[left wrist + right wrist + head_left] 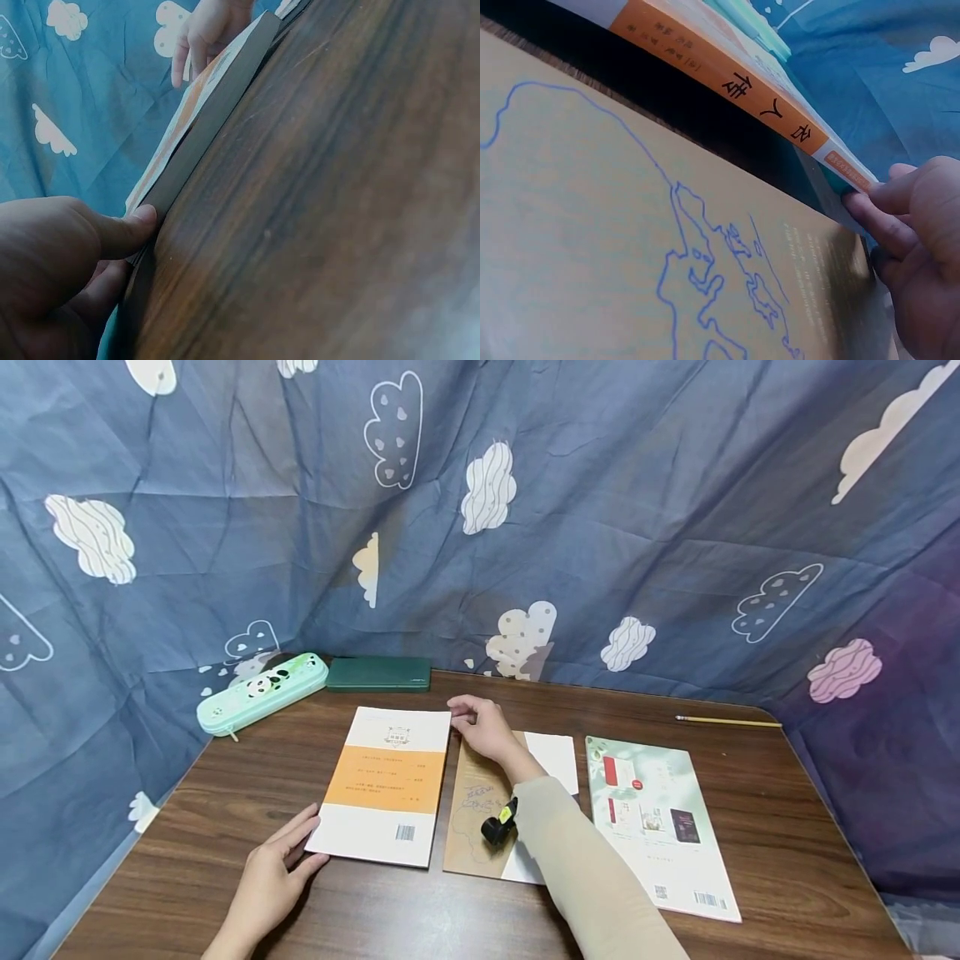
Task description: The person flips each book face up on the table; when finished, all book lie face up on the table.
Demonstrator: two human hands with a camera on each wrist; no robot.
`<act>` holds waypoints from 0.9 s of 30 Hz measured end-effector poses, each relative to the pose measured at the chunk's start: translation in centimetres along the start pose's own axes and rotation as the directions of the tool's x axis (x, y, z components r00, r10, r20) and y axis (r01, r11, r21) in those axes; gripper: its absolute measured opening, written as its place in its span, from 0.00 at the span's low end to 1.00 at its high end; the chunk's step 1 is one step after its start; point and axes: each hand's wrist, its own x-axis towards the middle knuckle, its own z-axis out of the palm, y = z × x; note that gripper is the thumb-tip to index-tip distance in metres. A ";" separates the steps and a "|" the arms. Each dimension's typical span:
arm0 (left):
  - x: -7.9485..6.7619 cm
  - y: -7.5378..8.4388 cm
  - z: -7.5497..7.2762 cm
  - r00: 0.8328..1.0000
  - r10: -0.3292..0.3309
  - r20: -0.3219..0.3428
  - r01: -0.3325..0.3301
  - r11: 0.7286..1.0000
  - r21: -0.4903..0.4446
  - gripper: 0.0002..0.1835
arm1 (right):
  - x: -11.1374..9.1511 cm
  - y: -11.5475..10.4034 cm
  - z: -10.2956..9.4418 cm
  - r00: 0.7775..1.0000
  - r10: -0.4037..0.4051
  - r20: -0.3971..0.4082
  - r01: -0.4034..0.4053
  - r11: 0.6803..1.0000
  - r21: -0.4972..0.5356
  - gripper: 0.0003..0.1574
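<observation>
A book [384,827] with a white and orange back cover lies in front of the person, its orange spine [712,64] showing in the right wrist view. At its near left corner is the left hand [268,878], whose thumb [139,225] presses the page edge while the fingers lie along the side. The right hand [489,732] reaches over a brown and white book [468,839] and pinches the far right corner of the orange and white one between thumb and fingers [885,225]. Blue pen lines run over the brown cover.
A light green book [660,835] lies to the right, with a yellow pencil [727,722] behind it. At the back left are a mint panda pencil case [262,693] and a dark green box [378,674]. A cloud-patterned cloth [600,485] hangs behind the table.
</observation>
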 end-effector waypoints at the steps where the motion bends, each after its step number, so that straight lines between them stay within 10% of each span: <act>1: 0.0 0.0 0.0 1.000 -0.004 0.005 0.004 1.000 -0.008 0.30 | 0.0 0.0 0.0 1.000 0.001 -0.002 -0.001 1.000 0.017 0.20; 12: 0.2 -0.4 -0.3 0.996 -0.054 0.071 0.058 0.997 -0.053 0.29 | 0.2 0.2 -0.4 0.999 0.015 0.049 -0.022 0.988 0.155 0.29; 27: 0.1 -0.5 -0.7 0.990 -0.083 0.118 0.086 0.996 -0.021 0.31 | 0.1 0.6 -1.0 0.976 -0.200 0.084 0.204 0.978 -0.046 0.24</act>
